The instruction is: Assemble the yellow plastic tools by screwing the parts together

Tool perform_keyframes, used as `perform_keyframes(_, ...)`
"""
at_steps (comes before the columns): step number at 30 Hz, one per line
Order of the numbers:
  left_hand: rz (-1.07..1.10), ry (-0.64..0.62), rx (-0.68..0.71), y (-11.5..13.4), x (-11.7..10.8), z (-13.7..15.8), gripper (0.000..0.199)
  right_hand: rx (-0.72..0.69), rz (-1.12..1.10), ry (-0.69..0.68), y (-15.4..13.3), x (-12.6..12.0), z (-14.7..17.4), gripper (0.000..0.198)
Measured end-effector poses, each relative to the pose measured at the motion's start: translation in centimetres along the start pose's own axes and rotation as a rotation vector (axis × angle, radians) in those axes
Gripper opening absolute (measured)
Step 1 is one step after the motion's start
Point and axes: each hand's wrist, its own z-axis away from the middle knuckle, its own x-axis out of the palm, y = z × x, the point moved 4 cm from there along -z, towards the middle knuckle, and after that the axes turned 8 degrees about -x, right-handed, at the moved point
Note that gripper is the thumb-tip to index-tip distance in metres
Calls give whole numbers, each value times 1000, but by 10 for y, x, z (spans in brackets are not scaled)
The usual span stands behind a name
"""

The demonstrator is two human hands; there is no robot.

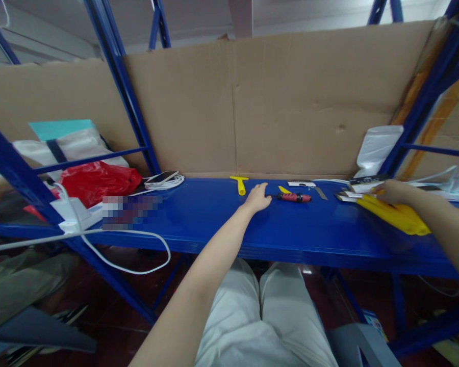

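Note:
My left hand [257,198] rests on the blue shelf top with its fingers apart, close to the shaft end of a red and black screwdriver [295,198]. Left of it is a yellow T-shaped plastic piece [240,186]. By the screwdriver lie a small yellow pointed piece [284,190] and a thin grey metal strip [321,193]. My right hand [392,191], at the right, is closed on a yellow plastic bag [400,216] that hangs over the shelf top. Its fingertips are partly hidden. Several small flat packs [350,195] lie beside that hand.
A cardboard wall [290,107] stands behind the blue shelf [199,214]. At left are a phone [164,177] on a coiled white cable, a red plastic bag [99,181] and a white power strip [86,216]. A white pouch [377,150] leans at right. Another person sits at far left.

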Motion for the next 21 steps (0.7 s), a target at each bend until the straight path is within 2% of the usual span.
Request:
perform_keyframes(1,-9,-3,1,0,0,0,55,6,14,-156,0,5,-1,17)
perform_keyframes(3,-22,-6,2,0,1,0,52,-3,66,-286,-2,9,-4,11)
perform_keyframes(4,-26,-7,5,0,1,-1,50,-21,93,-287,-5,8,-6,9)
perform_keyframes(8,-56,-13,17,0,2,-1,43,-110,137,-219,-22,9,-13,8)
perform_keyframes(12,-135,13,-36,-3,-3,0,39,-247,53,-184,-58,16,-15,14)
perform_keyframes(18,-308,139,-297,-21,-18,2,42,-241,-132,-61,-122,11,-24,28)
perform_keyframes(21,-333,126,-422,-30,-21,1,45,-249,-287,19,-151,8,-29,31)
